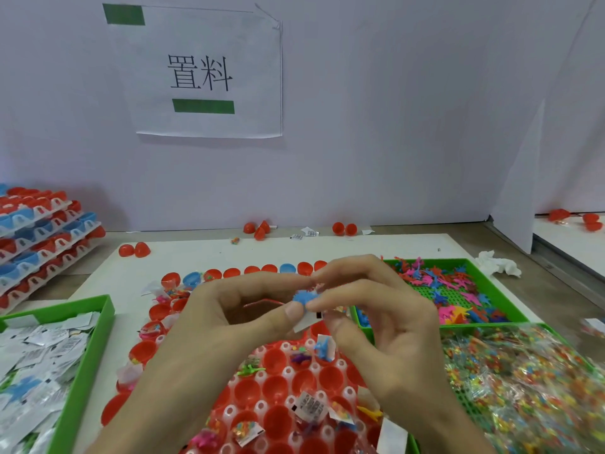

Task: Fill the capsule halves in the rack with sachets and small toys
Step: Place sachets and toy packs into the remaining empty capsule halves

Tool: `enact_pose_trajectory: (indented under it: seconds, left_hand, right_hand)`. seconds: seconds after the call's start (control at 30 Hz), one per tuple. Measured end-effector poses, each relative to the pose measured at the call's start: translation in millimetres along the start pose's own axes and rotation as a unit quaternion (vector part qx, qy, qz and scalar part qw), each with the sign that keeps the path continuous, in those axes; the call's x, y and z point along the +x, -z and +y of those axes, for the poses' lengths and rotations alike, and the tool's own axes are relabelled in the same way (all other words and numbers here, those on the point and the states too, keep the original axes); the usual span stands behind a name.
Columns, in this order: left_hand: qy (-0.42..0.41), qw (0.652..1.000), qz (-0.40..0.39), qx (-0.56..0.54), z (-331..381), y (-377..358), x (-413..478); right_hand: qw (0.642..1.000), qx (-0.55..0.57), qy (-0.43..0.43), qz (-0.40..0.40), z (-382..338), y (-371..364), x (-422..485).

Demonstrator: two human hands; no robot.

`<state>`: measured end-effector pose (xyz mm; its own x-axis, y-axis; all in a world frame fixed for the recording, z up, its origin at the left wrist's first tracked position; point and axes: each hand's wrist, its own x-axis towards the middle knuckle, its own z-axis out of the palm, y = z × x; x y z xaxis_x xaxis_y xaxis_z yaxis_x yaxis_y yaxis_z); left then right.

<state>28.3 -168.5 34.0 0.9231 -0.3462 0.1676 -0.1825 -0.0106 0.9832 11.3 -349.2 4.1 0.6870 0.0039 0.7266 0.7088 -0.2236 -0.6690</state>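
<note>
Nearest, along the bottom of the frame, the rack (315,367) is seen with its red capsule halves (276,358); some hold a sachet or toy, many are unfilled. Just above it, at the centre, a blue toy (306,296) is pinched between the fingertips of the left hand (229,309) and the right hand (386,322). A white sachet (304,323) is pressed under the left thumb, and the remaining fingers are loosely spread. A slip is judged likely if one pinch is eased too soon: the pieces are small and light and could drop into a half that is already filled, or bounce off the rack. At lower left a green tray (85,365) of sachets is set, at right a tray of toys (491,280). Beyond, a white board (196,257) is laid on the table, loose halves are scattered by the wall, stacked racks (42,231) are kept at far left, and a paper sign (209,73) is taped above.
</note>
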Motion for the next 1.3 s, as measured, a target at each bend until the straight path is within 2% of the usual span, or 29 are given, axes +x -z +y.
enact_pose_trajectory:
  seconds: [0.17, 0.37, 0.47, 0.53, 0.63, 0.8, 0.87, 1.0, 1.17, 1.3]
  left_hand:
    - [-0.056, 0.995, 0.023, 0.073, 0, -5, -2]
    - [-0.054, 0.994, 0.028, 0.091, 0, -8, -2]
    - [-0.06, 0.994, 0.044, 0.084, 0, -8, -3]
    - [-0.069, 0.993, 0.056, 0.084, 2, -8, -3]
    - [-0.084, 0.992, 0.063, 0.076, 5, -11, -4]
    - [-0.103, 0.99, 0.052, 0.077, 6, -15, -5]
    - [-0.112, 0.99, 0.049, 0.077, 6, -14, -5]
    - [-0.117, 0.989, 0.05, 0.08, 6, -10, -5]
    - [-0.081, 0.991, 0.015, 0.103, 7, -4, -3]
    - [-0.075, 0.99, 0.042, 0.11, 8, -3, -3]
  right_hand:
    - [0.991, 0.065, -0.113, 0.027, -2, -5, 3]
    - [0.982, 0.121, -0.137, 0.044, -2, 0, 6]
    - [0.959, 0.217, -0.175, 0.05, -1, 6, 9]
    - [0.945, 0.267, -0.187, 0.019, -1, 9, 10]
    - [0.951, 0.244, -0.187, -0.005, -1, 5, 9]
    - [0.97, 0.153, -0.185, 0.036, -1, -3, 5]
    - [0.971, 0.132, -0.198, 0.028, -2, -3, 5]
    - [0.963, 0.164, -0.214, -0.006, -2, -3, 6]
    - [0.97, 0.154, -0.184, 0.025, -4, -4, 6]
    - [0.977, 0.139, -0.158, 0.028, -5, -7, 2]
